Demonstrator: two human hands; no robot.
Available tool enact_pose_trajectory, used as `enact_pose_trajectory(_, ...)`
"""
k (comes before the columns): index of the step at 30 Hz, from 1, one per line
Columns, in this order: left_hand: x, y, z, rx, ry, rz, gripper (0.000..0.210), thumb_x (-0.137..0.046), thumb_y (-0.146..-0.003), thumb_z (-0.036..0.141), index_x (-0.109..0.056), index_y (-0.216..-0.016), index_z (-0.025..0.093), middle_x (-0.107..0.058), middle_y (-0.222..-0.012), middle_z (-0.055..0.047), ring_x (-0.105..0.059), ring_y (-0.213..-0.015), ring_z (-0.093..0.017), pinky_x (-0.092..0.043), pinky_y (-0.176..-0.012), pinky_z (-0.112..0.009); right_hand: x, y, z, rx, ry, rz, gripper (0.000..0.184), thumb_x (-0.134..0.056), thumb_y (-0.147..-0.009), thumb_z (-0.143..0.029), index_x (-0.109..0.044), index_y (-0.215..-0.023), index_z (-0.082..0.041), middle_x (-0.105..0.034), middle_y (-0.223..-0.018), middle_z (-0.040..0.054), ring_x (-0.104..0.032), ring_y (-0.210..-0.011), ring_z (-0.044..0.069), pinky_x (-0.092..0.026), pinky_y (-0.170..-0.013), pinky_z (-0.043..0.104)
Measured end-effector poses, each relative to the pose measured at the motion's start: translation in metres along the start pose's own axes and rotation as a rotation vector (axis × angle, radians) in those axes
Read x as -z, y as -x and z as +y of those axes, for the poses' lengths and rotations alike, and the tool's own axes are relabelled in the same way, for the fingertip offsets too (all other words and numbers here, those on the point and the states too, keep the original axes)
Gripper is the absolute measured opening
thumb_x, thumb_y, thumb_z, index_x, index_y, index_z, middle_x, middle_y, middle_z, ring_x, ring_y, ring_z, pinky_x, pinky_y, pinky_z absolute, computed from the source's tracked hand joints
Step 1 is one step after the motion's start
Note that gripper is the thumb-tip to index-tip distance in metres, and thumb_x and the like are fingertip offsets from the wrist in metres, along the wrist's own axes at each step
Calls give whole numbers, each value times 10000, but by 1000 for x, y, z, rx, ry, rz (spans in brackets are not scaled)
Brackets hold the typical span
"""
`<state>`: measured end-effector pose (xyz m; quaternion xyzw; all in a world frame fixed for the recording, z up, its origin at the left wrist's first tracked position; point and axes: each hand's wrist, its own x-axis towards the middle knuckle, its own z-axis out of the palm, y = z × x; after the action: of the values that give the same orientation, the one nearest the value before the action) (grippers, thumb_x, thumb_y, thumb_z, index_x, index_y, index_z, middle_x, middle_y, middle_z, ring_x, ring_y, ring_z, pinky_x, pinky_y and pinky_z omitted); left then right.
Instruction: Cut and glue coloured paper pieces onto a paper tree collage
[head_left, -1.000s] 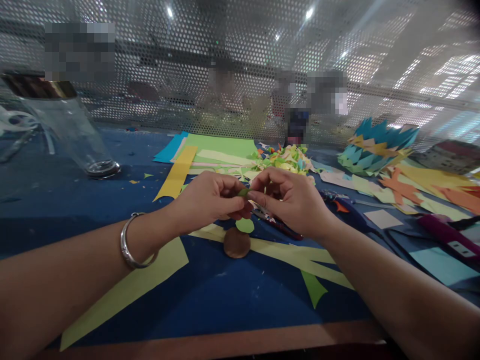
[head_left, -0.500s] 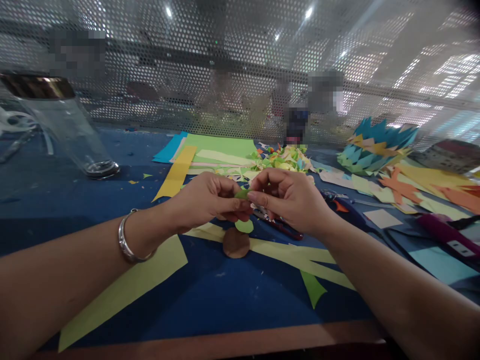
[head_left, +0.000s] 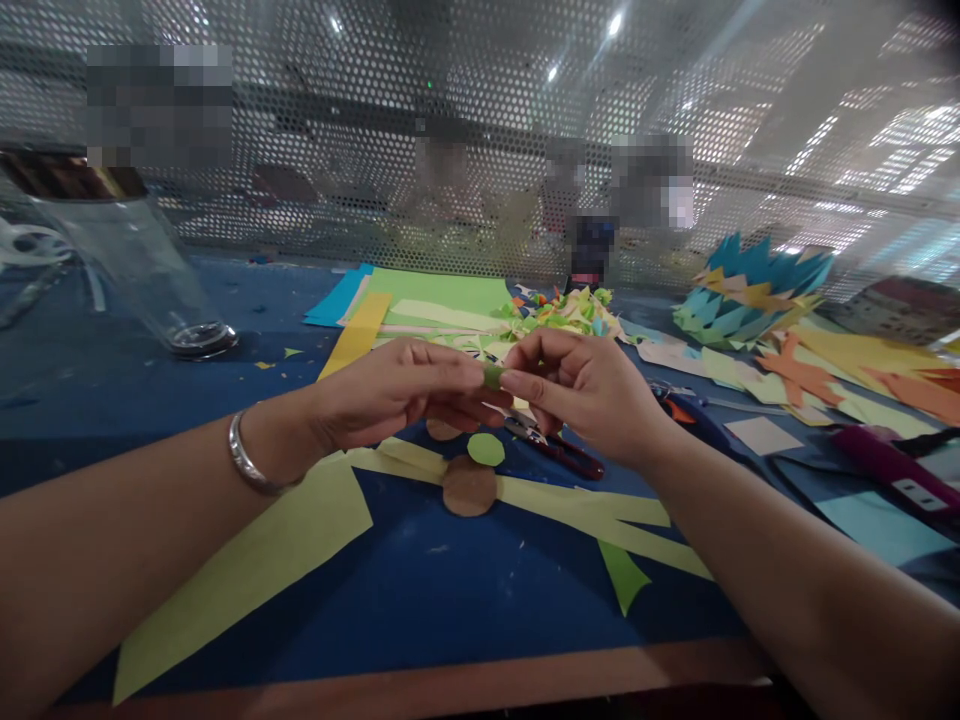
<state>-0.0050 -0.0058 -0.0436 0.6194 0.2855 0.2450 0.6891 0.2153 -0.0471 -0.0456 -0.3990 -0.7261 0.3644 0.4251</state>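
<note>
Between the fingertips of both hands is a small green piece of paper [head_left: 493, 376], mostly covered by the fingers. My left hand [head_left: 420, 388], with a silver bangle at the wrist, pinches its left side. On its right side, the thumb and fingers of my right hand [head_left: 574, 385] are closed. Just below, a light green paper circle [head_left: 486, 450] overlaps the top of a brown disc [head_left: 470, 487], which lies on pale yellow-green strips [head_left: 577, 508]. Another brown disc [head_left: 444, 429] is partly hidden under my left hand. Dark red-handled scissors [head_left: 562, 455] lie beneath my right hand.
Paper scraps [head_left: 574, 312] heap up behind my hands, beside stacked coloured sheets [head_left: 450, 290]. A glass bottle [head_left: 150, 260] stands at left. To the right are a zigzag-edged paper piece [head_left: 750, 290], cut strips, a purple power strip [head_left: 896, 470] and cables. A perforated metal screen [head_left: 337, 180] rises behind.
The fingers of my left hand have straightened and its grip has shifted slightly up on the green paper. The light green circle and second brown disc show more fully now.
</note>
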Motion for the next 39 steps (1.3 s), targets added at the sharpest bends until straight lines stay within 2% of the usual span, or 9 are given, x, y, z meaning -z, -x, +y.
enact_pose_trajectory(4,-2,-3,0,31,203,35,242,-711,-885,383,-790,-1015,196,-778,-969,-94,-725,-907,-183,-574,-784,-260,1,0,-1,55,-5,-17,207,-766,-859,-340,-633,-896,-186,-582,-655,-52,-557,-445,79,-440,-440,218)
enact_pose_trajectory(7,-3,-2,-1,25,191,54,181,-811,-793,228,-782,-971,219,-732,-889,-42,-673,-793,-133,-547,-689,-220,0,1,-1,62,6,-33,215,-779,-847,-336,-636,-894,-182,-591,-687,-48,-564,-448,74,-441,-441,216)
enact_pose_trajectory(10,-3,-2,-2,8,168,64,207,-820,-778,204,-771,-978,224,-668,-813,-12,-594,-672,-105,-529,-626,-226,-1,1,-2,52,30,3,232,-755,-870,-376,-640,-925,-182,-597,-683,-45,-563,-446,76,-446,-441,217)
enact_pose_trajectory(16,-10,-1,-4,-96,168,231,178,-832,-750,155,-730,-893,186,-698,-865,-2,-671,-798,-113,-554,-793,-238,-1,-1,0,28,62,8,258,-747,-874,-413,-646,-908,-178,-625,-717,-28,-553,-444,68,-435,-433,210)
enact_pose_trajectory(24,-23,1,-4,-61,-48,192,191,-831,-763,262,-678,-822,162,-695,-728,-14,-656,-645,-118,-483,-576,-221,0,-1,3,-10,111,-26,239,-745,-861,-399,-644,-843,-184,-565,-654,-42,-529,-464,79,-416,-432,216)
enact_pose_trajectory(27,-23,1,-6,-67,-129,234,236,-841,-754,326,-683,-798,155,-703,-713,-25,-657,-641,-130,-475,-571,-231,1,-1,4,-18,123,-40,222,-734,-866,-389,-636,-847,-191,-566,-650,-44,-530,-457,82,-413,-431,221)
enact_pose_trajectory(30,-23,0,-6,-134,-93,251,244,-854,-741,320,-671,-767,161,-675,-659,3,-649,-634,-127,-482,-599,-246,2,0,4,-4,137,-37,187,-733,-863,-349,-628,-849,-195,-565,-653,-48,-538,-461,85,-427,-438,223)
enact_pose_trajectory(36,-24,1,-7,-165,-28,258,248,-870,-719,293,-658,-766,175,-702,-712,0,-701,-749,-166,-509,-630,-266,3,1,3,13,184,-56,117,-684,-885,-292,-622,-866,-195,-578,-673,-40,-548,-473,89,-420,-463,231)
enact_pose_trajectory(39,-20,0,-6,-204,-51,325,226,-859,-731,289,-662,-781,190,-715,-740,3,-727,-819,-183,-544,-711,-287,7,0,2,29,231,-49,120,-640,-911,-302,-613,-870,-193,-585,-683,-28,-549,-498,98,-419,-494,247)
